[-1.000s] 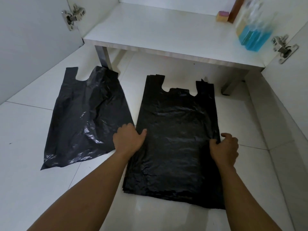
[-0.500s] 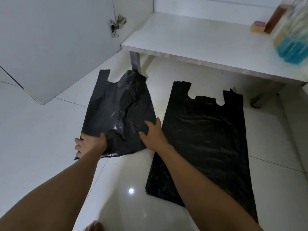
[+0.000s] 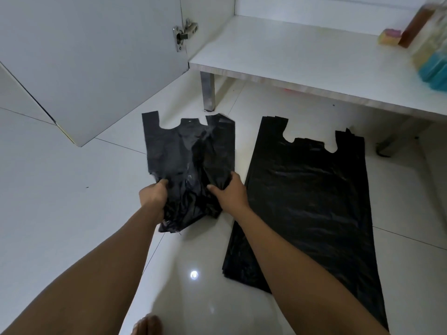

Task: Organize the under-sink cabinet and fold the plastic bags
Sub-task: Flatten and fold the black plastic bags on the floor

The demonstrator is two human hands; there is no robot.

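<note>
Two black things are laid on the glossy white tiled floor [image 3: 72,213], below the front edge of the white cabinet base panel [image 3: 302,52]. A flat stack of black plastic vest bags [image 3: 314,201] is spread on the right. Just beside it, a single crumpled black plastic bag [image 3: 188,151] is held bunched at its near end by the left hand [image 3: 153,197] and the right hand [image 3: 229,194], fingers clamped on its film.

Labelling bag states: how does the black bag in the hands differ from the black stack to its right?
The left bag is gripped low down by the left hand and right hand; the right stack has no hand on it. The left bag is bunched below; the right stack lies flat. The right stack looks longer, with several layers. Both are black, handles toward the cabinet.
</note>
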